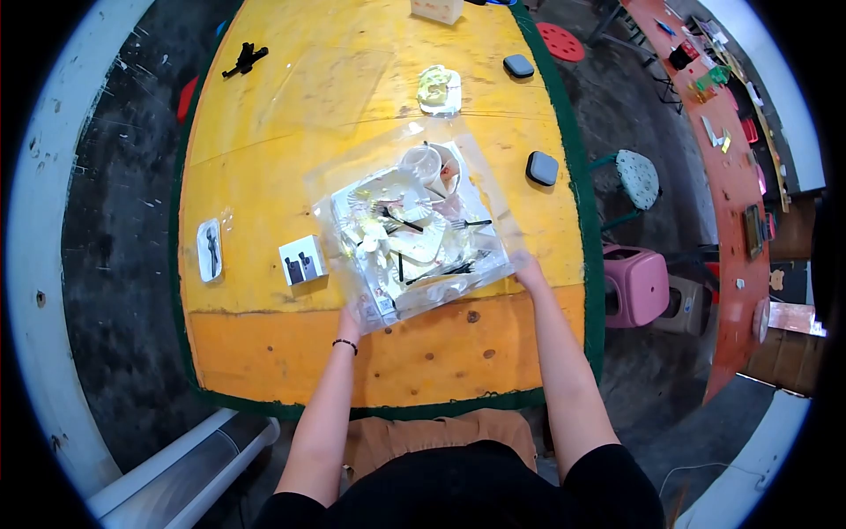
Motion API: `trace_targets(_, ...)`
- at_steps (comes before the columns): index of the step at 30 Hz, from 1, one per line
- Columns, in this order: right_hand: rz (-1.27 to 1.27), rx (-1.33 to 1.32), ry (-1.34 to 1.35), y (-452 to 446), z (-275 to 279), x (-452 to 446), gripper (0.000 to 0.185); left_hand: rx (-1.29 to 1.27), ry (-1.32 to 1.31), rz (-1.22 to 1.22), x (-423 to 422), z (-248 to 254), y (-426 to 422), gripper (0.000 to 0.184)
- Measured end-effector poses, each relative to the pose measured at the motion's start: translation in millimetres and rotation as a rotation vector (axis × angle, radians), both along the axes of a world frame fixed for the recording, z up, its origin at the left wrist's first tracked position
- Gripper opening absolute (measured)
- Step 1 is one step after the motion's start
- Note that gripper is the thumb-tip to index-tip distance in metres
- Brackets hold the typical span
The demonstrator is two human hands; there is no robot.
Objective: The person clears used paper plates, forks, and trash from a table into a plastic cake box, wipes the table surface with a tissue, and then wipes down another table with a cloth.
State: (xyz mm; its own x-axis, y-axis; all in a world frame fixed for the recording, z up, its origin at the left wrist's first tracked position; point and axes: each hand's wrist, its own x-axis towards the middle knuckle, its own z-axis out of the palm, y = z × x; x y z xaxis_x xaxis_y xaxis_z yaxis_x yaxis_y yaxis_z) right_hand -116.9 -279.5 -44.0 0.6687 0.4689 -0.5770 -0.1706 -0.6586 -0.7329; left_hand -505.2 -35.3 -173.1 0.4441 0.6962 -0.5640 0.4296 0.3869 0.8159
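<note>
A square clear plastic tray (480,141), tilted sideways in view, is held at its two near corners over the yellow table. My left hand (352,321) grips the near left corner, with a dark beaded bracelet at the wrist. At the right corner my right hand (527,267) is closed on the edge; its fingers are partly hidden. Inside lie cream-smeared paper plates (426,247), several black plastic forks (404,220) and crumpled white scraps. A clear plastic cup (421,164) and a paper cup (447,173) are at the far side.
On the table (264,176) are a white camera-picture box (302,261), a small tray with black cutlery (210,250), a creamy plate (439,90), two grey-topped cases (542,168) and a black bracket (245,60). Stools (634,286) stand right; a cylinder (203,472) lies lower left.
</note>
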Motion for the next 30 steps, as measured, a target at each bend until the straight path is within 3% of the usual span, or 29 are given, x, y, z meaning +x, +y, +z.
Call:
trace_targets(3,-0.233,0.158,0.202,1,6,-11,0.009,0.014,-0.014,-0.098,-10,-18,5,0.029)
trace_targets(5,-0.277,0.215,0.214,0,10,-16,0.007,0.033,0.016,-0.149,-5,4,4,0.029)
trace_targets(8,-0.277,0.244,0.164,-5,7,-22,0.004,-0.277,-0.050,0.046,24,86,-7,0.027)
trace_targets(11,-0.200,0.228,0.143,-14,12,-33,0.008,-0.213,-0.016,0.038,32,119,-8,0.015)
trace_targets(14,-0.184,0.205,0.184,-32,23,-53,0.012,0.104,0.115,-0.254,21,135,-6,0.019)
trace_targets(17,-0.146,0.180,0.203,-71,12,-83,0.013,0.236,0.029,-0.338,-2,114,-10,0.020)
trace_targets(20,-0.073,0.116,0.349,-102,20,-105,0.012,-0.275,-0.095,-0.039,-8,129,-22,0.022)
trace_targets(22,0.042,0.056,0.455,-118,28,-112,0.014,-0.451,-0.123,0.071,-24,95,-24,0.023)
trace_targets(24,0.119,-0.031,0.541,-124,43,-104,0.021,-0.281,0.017,-0.131,-41,89,-19,0.025)
trace_targets(25,0.160,-0.072,0.584,-122,50,-98,0.024,-0.194,0.088,-0.226,-38,110,-17,0.026)
trace_targets(27,0.053,-0.031,0.446,-120,33,-81,0.030,0.043,0.229,-0.351,-22,158,-28,0.026)
trace_targets(30,-0.248,0.133,0.405,-87,35,-54,0.037,0.218,0.269,-0.415,-24,152,-25,0.026)
